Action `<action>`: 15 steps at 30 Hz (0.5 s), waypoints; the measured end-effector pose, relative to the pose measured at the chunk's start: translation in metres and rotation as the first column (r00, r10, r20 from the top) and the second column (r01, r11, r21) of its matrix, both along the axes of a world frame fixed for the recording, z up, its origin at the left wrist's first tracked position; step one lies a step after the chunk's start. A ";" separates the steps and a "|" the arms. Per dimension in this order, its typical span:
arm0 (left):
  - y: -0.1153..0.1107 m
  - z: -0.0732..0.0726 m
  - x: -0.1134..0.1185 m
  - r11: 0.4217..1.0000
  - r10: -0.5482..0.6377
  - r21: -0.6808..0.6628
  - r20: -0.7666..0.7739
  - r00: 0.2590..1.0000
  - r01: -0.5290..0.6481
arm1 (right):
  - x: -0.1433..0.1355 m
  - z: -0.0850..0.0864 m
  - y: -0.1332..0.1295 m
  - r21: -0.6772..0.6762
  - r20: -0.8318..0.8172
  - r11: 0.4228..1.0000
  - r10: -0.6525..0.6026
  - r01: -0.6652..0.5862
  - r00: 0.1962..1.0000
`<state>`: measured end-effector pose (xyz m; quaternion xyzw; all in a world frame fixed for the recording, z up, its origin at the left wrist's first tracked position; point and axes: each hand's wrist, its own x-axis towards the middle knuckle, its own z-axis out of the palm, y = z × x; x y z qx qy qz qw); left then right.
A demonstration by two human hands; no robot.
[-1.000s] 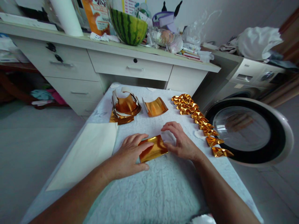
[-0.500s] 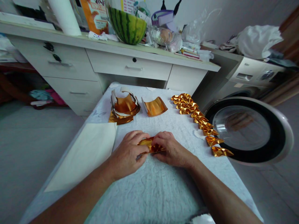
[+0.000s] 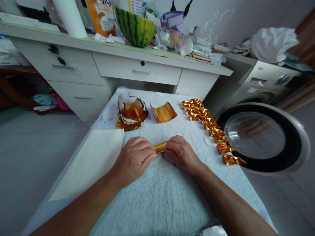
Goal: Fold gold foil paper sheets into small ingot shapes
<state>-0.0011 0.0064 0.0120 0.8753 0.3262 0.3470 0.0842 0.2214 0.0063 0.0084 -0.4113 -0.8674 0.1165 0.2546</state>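
A narrow folded strip of gold foil paper (image 3: pixel 160 147) lies between my hands above the cloth-covered table. My left hand (image 3: pixel 135 159) pinches its left end, and my right hand (image 3: pixel 181 153) is closed on its right end. Beyond it, a curved stack of gold sheets (image 3: pixel 164 113) rests on the cloth. To the left of that stands a bigger pile of curled gold and white sheets (image 3: pixel 132 111). Several folded gold foil pieces (image 3: pixel 211 126) run in an overlapping row down the right side of the table.
Pale paper (image 3: pixel 91 164) covers the table's left side. Behind is a white drawer desk (image 3: pixel 137 70) bearing a cut watermelon (image 3: pixel 135 28) and clutter. At right, the washing machine's round door (image 3: pixel 263 137) stands open beside the table edge.
The gold paper between my hands has gone from a wider, partly opened shape to a narrow flat strip. My fingers have closed in on its two ends.
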 end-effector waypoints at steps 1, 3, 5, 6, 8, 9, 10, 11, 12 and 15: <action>0.000 0.001 0.000 1.000 0.011 0.012 0.007 1.000 -0.011 | 0.000 0.000 0.000 0.015 -0.010 1.000 -0.007 0.007 1.000; -0.001 0.003 0.000 0.999 0.024 0.035 0.023 0.999 -0.025 | 0.001 0.000 0.000 0.045 -0.029 0.999 -0.013 0.014 1.000; -0.001 0.006 0.000 0.999 0.024 0.045 0.038 0.999 -0.025 | 0.003 -0.001 0.001 0.074 -0.055 0.997 -0.012 0.016 0.998; -0.001 0.007 -0.001 0.999 0.020 0.048 0.051 0.998 -0.023 | 0.004 -0.001 0.002 0.084 -0.067 0.996 -0.019 0.024 0.998; -0.002 0.010 -0.003 0.998 0.036 0.055 0.079 0.996 -0.040 | 0.008 -0.002 0.003 0.088 -0.085 0.994 -0.056 0.064 0.995; -0.003 0.010 -0.004 0.996 0.047 0.066 0.095 0.994 -0.053 | 0.010 -0.002 0.004 0.086 -0.090 0.992 -0.084 0.092 0.992; -0.003 0.010 -0.004 0.995 0.064 0.075 0.103 0.993 -0.072 | 0.011 -0.003 0.005 0.083 -0.096 0.989 -0.114 0.122 0.989; -0.004 0.010 -0.004 0.993 0.077 0.086 0.107 0.991 -0.086 | 0.012 -0.003 0.005 0.085 -0.104 0.985 -0.141 0.150 0.985; -0.004 0.008 -0.003 0.991 0.095 0.086 0.100 0.990 -0.104 | 0.013 -0.004 0.005 0.089 -0.112 0.982 -0.157 0.168 0.981; -0.006 0.003 0.003 0.984 0.163 0.065 0.013 0.987 -0.163 | 0.010 -0.005 0.003 0.108 -0.125 0.979 -0.161 0.174 0.979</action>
